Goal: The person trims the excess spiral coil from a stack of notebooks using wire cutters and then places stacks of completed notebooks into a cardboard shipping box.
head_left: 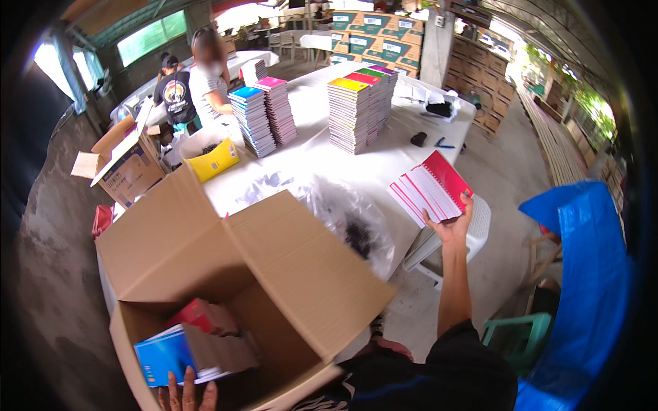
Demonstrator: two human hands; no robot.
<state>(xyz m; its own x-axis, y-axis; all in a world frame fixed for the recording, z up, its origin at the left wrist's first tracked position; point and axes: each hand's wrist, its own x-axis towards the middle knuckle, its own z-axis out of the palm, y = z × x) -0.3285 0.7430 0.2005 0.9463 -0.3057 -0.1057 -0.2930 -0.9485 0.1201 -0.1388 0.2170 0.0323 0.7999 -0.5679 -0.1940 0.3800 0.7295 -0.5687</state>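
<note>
My right hand (452,220) is raised over the right side of the table, closed on a fanned bundle of red spiral notebooks (433,186) with their ruled pages showing. At the lower left, the fingers of my left hand (186,393) are spread at the near side of an open cardboard box (301,264). Their tips overlap the lower edge of a blue notebook (164,357); whether they press on it I cannot tell. Inside the box, stacked notebooks lie at the left, with a red notebook (195,316) behind the blue one.
On the white table (308,147) stand tall notebook stacks (348,116) and blue-topped stacks (252,123). Clear plastic (343,212) lies behind the box. A white stool (480,229), a green chair (517,335) and a blue tarp (589,274) are at right. Two people are at the far left.
</note>
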